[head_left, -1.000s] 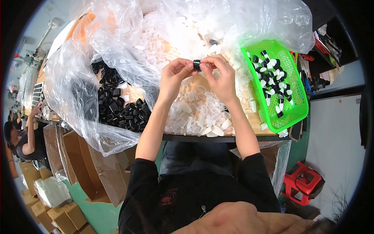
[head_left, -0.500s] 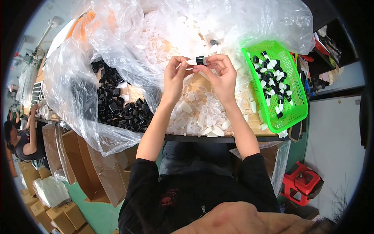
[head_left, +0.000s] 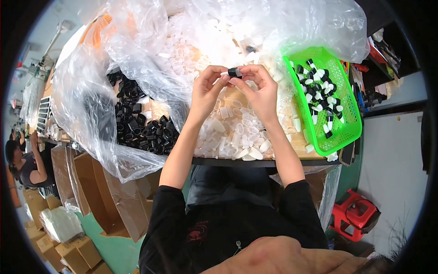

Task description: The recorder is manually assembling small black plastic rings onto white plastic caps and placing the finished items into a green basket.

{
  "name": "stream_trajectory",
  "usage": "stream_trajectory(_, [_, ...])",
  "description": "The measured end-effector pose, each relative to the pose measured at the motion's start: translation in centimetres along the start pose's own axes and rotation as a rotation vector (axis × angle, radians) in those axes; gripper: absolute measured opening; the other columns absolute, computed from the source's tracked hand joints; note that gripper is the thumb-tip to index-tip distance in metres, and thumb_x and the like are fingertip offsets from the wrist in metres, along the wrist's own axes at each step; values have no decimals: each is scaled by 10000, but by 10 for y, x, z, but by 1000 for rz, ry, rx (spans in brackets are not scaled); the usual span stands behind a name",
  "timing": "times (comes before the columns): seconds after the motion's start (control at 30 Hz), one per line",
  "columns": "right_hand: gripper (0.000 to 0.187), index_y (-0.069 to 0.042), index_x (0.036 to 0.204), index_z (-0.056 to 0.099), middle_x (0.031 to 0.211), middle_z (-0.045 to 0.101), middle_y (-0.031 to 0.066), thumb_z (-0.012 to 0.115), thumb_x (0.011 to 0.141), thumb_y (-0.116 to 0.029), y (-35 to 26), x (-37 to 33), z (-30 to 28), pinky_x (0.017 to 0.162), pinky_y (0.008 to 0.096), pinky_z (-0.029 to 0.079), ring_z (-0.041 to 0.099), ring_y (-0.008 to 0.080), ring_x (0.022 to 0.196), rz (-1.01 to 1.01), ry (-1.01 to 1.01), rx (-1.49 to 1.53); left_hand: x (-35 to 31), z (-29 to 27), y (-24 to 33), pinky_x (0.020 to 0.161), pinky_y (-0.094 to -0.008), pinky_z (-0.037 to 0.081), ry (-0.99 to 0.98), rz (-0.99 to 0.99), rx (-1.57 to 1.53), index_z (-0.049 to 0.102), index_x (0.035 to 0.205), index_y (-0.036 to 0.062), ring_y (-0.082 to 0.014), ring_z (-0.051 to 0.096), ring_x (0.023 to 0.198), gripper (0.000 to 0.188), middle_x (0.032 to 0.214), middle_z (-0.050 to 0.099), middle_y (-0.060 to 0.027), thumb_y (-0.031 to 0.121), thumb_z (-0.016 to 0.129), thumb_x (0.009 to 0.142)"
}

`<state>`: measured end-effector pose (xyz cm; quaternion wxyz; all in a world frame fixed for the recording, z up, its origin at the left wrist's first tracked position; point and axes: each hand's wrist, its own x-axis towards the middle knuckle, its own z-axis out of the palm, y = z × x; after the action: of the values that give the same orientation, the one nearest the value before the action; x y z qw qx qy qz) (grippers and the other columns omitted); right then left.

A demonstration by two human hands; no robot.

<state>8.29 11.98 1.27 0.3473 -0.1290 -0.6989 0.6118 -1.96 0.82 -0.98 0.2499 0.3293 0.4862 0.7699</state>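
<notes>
Between my hands, above the table, is a small plastic part [head_left: 234, 72] with a black ring-like sleeve and a white end pointing left. My left hand [head_left: 207, 91] pinches the white end with thumb and fingers. On the other side, my right hand [head_left: 261, 93] grips the part near its black sleeve and pale right end. Below my hands lies a pile of translucent rings and white oval pieces [head_left: 244, 134]. Loose black sleeves [head_left: 137, 121] are heaped to the left, in clear plastic sheeting. At right, a green basket [head_left: 346, 109] holds several black-and-white parts.
Crumpled clear plastic [head_left: 86, 105] covers the table's left and far sides. Cardboard boxes [head_left: 98, 192] stand on the floor at left, where another person [head_left: 34, 166] sits by a table. A red stool [head_left: 351, 217] stands at lower right.
The white end now sits further into the black sleeve, with less of it showing on the left. My left fingers have shifted slightly toward the right hand.
</notes>
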Motion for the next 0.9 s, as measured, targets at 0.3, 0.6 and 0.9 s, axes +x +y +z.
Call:
stream_trajectory(0.3, [223, 17, 968, 612, 1022, 659, 75, 751, 794, 16, 2, 5, -6, 815, 258, 523, 626, 126, 882, 14, -97, 0, 1, 0, -3, 817, -270, 541, 23, 35, 43, 568, 1047, -36, -124, 604, 957, 103, 1030, 621, -74, -24, 565, 944])
stream_trajectory(0.6, [163, 6, 933, 635, 1050, 657, 110, 726, 799, 24, -7, 3, -6, 827, 267, 516, 634, 140, 908, -201, -87, -262, -3, 1, 3, 828, -264, 525, 20, 16, -33, 569, 1083, -12, -119, 605, 959, 155, 1043, 628, -72, -2, 600, 931])
stream_trajectory(0.9, [129, -29, 925, 653, 1039, 648, 83, 697, 809, 6, -6, 3, -5, 751, 270, 510, 631, 170, 870, -317, -11, -264, -3, 8, 13, 930, -312, 515, 2, 57, -33, 558, 1135, -27, -194, 601, 1087, 237, 1127, 637, -149, -69, 589, 903])
